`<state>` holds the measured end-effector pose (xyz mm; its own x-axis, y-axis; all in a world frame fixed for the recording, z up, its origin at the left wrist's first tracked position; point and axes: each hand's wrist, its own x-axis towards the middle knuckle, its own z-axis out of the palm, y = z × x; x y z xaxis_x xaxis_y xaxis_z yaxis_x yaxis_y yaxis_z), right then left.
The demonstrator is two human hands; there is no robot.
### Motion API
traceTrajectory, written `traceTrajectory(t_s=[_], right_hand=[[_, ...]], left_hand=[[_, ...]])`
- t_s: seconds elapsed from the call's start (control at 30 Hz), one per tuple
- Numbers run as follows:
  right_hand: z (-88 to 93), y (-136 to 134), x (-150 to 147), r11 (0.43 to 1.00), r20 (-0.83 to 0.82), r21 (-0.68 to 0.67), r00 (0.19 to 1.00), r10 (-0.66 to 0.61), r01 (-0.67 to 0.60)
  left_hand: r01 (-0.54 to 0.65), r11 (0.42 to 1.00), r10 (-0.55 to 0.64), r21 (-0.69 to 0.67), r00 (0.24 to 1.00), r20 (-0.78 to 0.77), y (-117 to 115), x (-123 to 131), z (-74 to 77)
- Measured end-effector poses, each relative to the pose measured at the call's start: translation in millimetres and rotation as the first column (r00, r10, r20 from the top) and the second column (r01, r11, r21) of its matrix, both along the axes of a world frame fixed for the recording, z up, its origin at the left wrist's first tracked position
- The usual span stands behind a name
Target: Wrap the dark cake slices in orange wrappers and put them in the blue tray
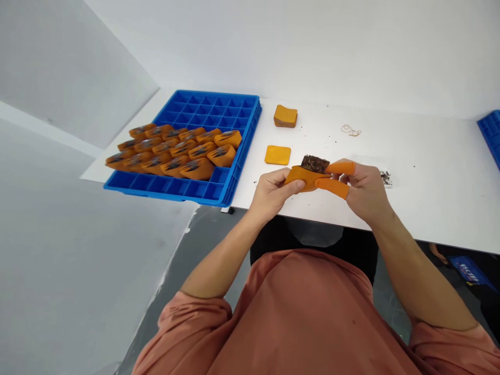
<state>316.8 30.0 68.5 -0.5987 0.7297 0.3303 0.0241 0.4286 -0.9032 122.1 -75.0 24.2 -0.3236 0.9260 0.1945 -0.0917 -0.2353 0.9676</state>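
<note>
My left hand (273,190) grips an orange-yellow paper pouch (303,179) by its left side, thumb on the front. A dark brown pressed block of tea-like leaves (314,163) stands partly out of the pouch's upper edge. My right hand (361,185) wears orange finger cots on thumb and forefinger. These two fingers pinch at the right end of the pouch and block; exactly which they hold is partly hidden. To the left of the hands lie a flat orange piece (277,154) and, farther back, a stack of orange pouches (285,115).
A blue divided tray (245,156) at the left holds several filled orange pouches in rows. Rubber bands (350,130) and dark crumbs lie on the white table (429,172). Dark leaf bits (386,178) sit right of my hand. Another blue tray (490,133) stands at the right edge.
</note>
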Motion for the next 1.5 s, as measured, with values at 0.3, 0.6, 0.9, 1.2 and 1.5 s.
traceTrajectory(t_s=[0.3,0.6,0.9,1.2,1.5], right_hand=[[3.5,-3.3,5.3,0.997,0.025,0.077,1.000,0.009,-0.011],[1.4,-3.9,10.2,0.978,-0.007,0.207,1.000,-0.001,0.002],[2.9,-8.5,11.8,0.948,-0.011,0.317,1.000,-0.019,0.021],[6.9,-9.9,14.8,0.928,-0.001,0.371,0.999,-0.038,0.035],[6.4,-12.8,14.0,0.919,0.049,0.392,0.997,-0.055,0.031]], left_hand=[[-0.170,0.978,0.176,0.118,0.983,-0.044,-2.0,-6.1,-4.1],[-0.117,0.968,0.158,0.224,0.972,-0.176,-5.7,-7.6,-4.4],[-0.094,0.960,0.150,0.265,0.968,-0.203,-9.8,-6.7,-1.3],[-0.073,0.944,0.158,0.323,0.956,-0.248,-15.8,-5.5,2.0],[-0.087,0.942,0.232,0.324,0.868,-0.439,-24.4,-15.2,10.6]])
